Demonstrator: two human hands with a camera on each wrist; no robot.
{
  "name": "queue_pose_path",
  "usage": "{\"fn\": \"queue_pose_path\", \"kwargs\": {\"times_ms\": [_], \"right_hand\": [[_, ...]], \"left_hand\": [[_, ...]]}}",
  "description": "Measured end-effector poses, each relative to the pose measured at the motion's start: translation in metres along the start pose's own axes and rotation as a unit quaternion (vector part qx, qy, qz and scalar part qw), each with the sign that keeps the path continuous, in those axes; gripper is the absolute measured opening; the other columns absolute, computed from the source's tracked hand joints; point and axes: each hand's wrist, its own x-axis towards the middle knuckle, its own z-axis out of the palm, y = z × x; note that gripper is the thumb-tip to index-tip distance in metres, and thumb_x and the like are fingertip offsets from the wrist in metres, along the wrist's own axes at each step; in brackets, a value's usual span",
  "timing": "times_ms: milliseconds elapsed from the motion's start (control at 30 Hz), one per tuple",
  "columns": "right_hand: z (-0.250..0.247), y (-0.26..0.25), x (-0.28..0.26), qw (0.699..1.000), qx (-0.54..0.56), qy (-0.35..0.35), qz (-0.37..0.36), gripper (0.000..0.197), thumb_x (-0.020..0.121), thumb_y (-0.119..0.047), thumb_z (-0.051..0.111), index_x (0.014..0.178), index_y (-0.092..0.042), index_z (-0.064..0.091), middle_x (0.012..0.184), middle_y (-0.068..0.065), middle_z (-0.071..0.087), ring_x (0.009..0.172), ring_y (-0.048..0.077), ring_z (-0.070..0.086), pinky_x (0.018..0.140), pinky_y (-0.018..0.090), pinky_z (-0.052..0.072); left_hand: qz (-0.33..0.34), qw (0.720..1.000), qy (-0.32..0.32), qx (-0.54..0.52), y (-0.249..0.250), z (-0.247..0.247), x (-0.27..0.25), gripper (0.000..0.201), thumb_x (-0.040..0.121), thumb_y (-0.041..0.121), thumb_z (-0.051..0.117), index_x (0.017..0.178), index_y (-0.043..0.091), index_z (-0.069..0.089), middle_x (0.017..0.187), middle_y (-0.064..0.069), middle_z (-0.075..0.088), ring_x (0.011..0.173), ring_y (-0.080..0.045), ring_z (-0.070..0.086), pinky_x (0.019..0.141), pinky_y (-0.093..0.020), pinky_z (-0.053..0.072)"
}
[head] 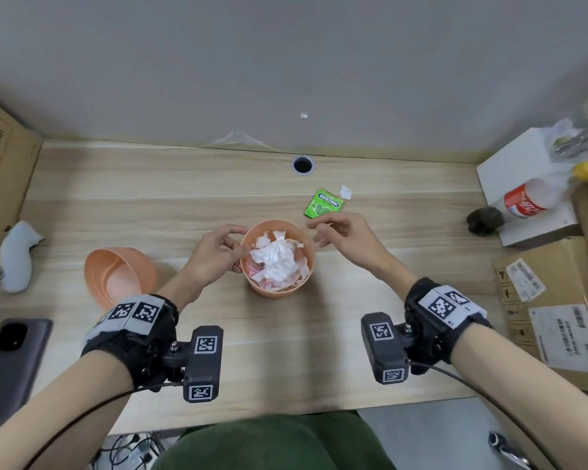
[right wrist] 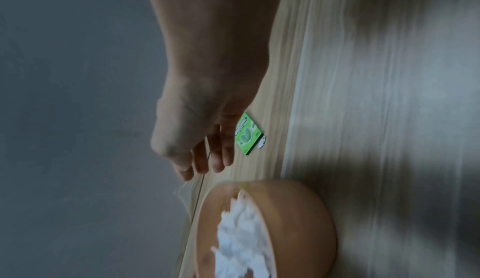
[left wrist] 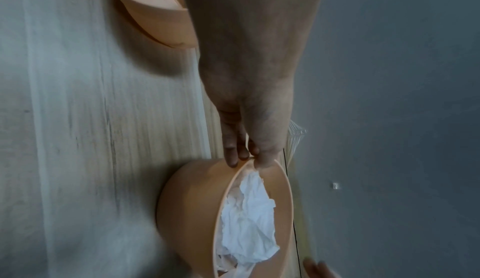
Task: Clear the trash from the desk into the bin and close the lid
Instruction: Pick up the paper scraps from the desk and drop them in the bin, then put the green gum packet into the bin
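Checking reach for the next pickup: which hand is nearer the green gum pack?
Right. The right hand hovers just beside the gum pack; the left hand pinches the bin rim, farther away.

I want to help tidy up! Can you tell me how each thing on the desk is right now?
Bin: upright, open, full of crumpled paper.
Lid: off, lying beside the bin.
Gum pack: flat on the desk, not binned yet.
Paper scrap: loose on the desk by the gum pack.
Soda bottle: lying on its side.
Left hand: holds the bin's rim.
Right hand: above the desk, holding nothing I can see.
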Motion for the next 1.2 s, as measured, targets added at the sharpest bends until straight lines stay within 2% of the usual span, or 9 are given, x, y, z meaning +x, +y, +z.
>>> {"fn": "queue_pose_path", "kwargs": {"times_ms": [100,200,300,400,467,600,900,1067,1200], "right_hand": [[-0.011,0.019,0.007,0.998,0.016,0.046,0.038,0.017,0.091,-0.005,0.051,0.095,-0.008,0.067,0.088,0.008,0.065,0.069,0.013,0.061,0.067,0.023,0.053],[-0.018,0.049,0.018,0.989,-0.070,0.040,0.121,0.021,0.087,-0.011,0.058,0.107,-0.016,0.062,0.107,0.007,0.058,0.087,0.023,0.059,0.072,0.030,0.050],[-0.020,0.071,0.033,0.968,-0.193,0.006,0.160,0.058,0.078,-0.019,0.071,0.130,-0.015,0.047,0.133,0.012,0.041,0.116,0.026,0.048,0.095,0.033,0.044],[-0.019,0.079,0.057,0.951,-0.279,0.006,0.136,0.087,0.067,-0.028,0.080,0.139,-0.017,0.034,0.145,0.014,0.028,0.136,0.031,0.026,0.112,0.038,0.024],[-0.014,0.080,0.073,0.940,-0.320,0.008,0.114,0.094,0.065,-0.029,0.081,0.142,-0.019,0.028,0.150,0.015,0.021,0.138,0.035,0.020,0.113,0.038,0.020],[-0.003,0.084,0.099,0.913,-0.401,-0.008,0.075,0.087,0.071,-0.028,0.075,0.143,-0.018,0.027,0.153,0.020,0.016,0.141,0.038,0.014,0.113,0.043,0.021],[0.001,0.088,0.098,0.887,-0.461,-0.006,0.020,0.054,0.067,-0.016,0.074,0.116,-0.010,0.052,0.124,0.021,0.043,0.117,0.040,0.039,0.094,0.045,0.040],[-0.003,0.097,0.072,0.885,-0.462,-0.011,0.054,0.059,0.068,-0.026,0.072,0.118,-0.007,0.045,0.124,0.020,0.043,0.113,0.042,0.041,0.096,0.045,0.035],[-0.005,0.089,0.044,0.898,-0.423,0.024,0.122,0.064,0.064,-0.033,0.073,0.117,-0.016,0.042,0.119,0.013,0.052,0.111,0.036,0.046,0.092,0.043,0.035]], "left_hand": [[-0.003,1.000,0.012,-0.007,-0.004,-0.007,0.001,0.030,0.087,0.003,0.065,0.115,0.014,0.067,0.083,-0.014,0.057,0.064,-0.019,0.060,0.061,-0.025,0.059],[-0.002,1.000,0.020,-0.012,-0.005,-0.012,0.004,0.030,0.087,0.004,0.066,0.115,0.014,0.067,0.083,-0.015,0.057,0.062,-0.018,0.059,0.060,-0.024,0.058],[-0.004,1.000,0.023,-0.019,-0.004,-0.014,0.007,0.029,0.087,0.004,0.066,0.114,0.014,0.067,0.082,-0.014,0.055,0.063,-0.018,0.059,0.061,-0.025,0.058],[-0.008,0.999,0.017,-0.034,-0.005,-0.017,0.009,0.028,0.086,0.004,0.067,0.109,0.019,0.069,0.081,-0.013,0.054,0.066,-0.018,0.060,0.064,-0.027,0.059],[-0.013,0.999,0.016,-0.045,-0.005,-0.019,0.008,0.028,0.086,0.005,0.068,0.110,0.019,0.070,0.081,-0.013,0.054,0.066,-0.017,0.061,0.064,-0.026,0.059],[-0.015,0.998,0.013,-0.060,-0.006,-0.020,0.008,0.029,0.086,0.005,0.068,0.113,0.016,0.069,0.082,-0.013,0.051,0.067,-0.016,0.061,0.062,-0.024,0.057],[-0.009,0.998,0.016,-0.060,-0.008,-0.019,0.010,0.026,0.088,0.005,0.067,0.109,0.019,0.069,0.081,-0.011,0.050,0.068,-0.014,0.059,0.061,-0.022,0.056],[-0.008,0.998,0.020,-0.059,-0.008,-0.018,0.008,0.027,0.088,0.005,0.066,0.111,0.018,0.070,0.084,-0.011,0.052,0.070,-0.016,0.060,0.059,-0.022,0.056],[-0.007,0.998,0.020,-0.058,-0.008,-0.018,0.008,0.026,0.087,0.006,0.066,0.105,0.025,0.069,0.082,-0.010,0.055,0.069,-0.017,0.061,0.068,-0.033,0.059]]}}
